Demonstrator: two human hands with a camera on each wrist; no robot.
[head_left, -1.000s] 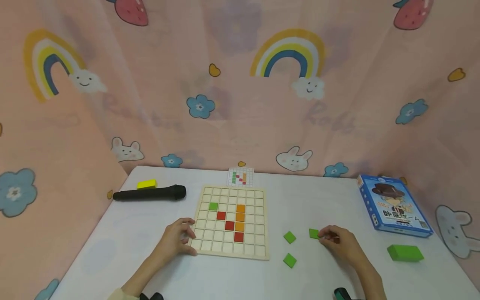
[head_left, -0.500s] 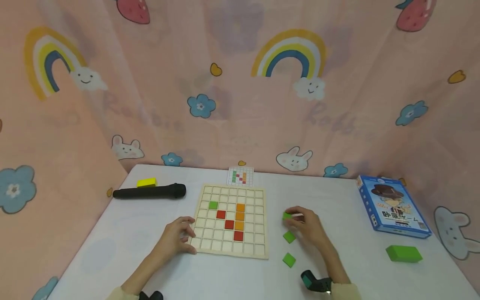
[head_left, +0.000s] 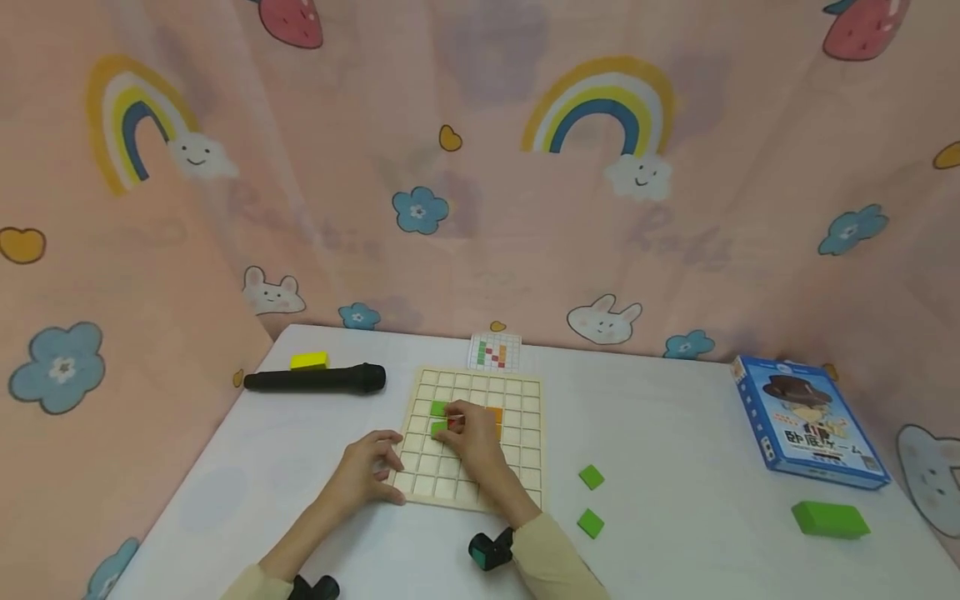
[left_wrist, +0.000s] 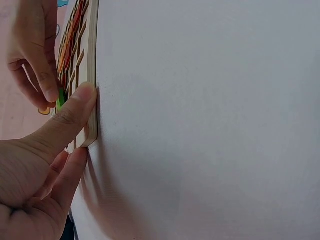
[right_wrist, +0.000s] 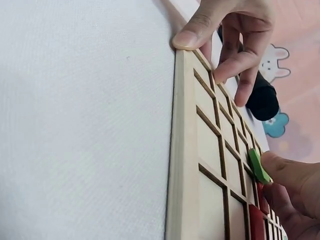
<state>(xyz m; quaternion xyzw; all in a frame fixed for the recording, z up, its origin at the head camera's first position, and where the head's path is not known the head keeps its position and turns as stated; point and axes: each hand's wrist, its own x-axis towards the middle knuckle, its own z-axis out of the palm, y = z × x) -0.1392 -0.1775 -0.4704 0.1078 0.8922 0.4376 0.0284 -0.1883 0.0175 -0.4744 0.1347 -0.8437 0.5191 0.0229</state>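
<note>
In the head view my right hand (head_left: pixel 477 442) is over the wooden grid board (head_left: pixel 435 486), pinching a green tile (right_wrist: pixel 258 166) between thumb and fingers. The tile sits tilted at a cell in the right wrist view, just below another green tile (head_left: pixel 438 408). Orange tiles (head_left: pixel 494 415) and red tiles (right_wrist: pixel 256 222) lie in other cells, partly hidden by the right hand. My left hand (head_left: pixel 365 468) holds the board's near left corner, thumb on the near edge and fingers along the left side. Two loose green tiles (head_left: pixel 591 477) lie right of the board.
Behind the board lies a small pattern card (head_left: pixel 495 353). A black microphone (head_left: pixel 315 379) and a yellow block (head_left: pixel 309 361) are at the back left. On the right are a blue game box (head_left: pixel 810 421) and a green block (head_left: pixel 830 519).
My right hand has picked up a green tile from the table at right and carried it left onto the board. The left hand has stayed at the board's corner.
</note>
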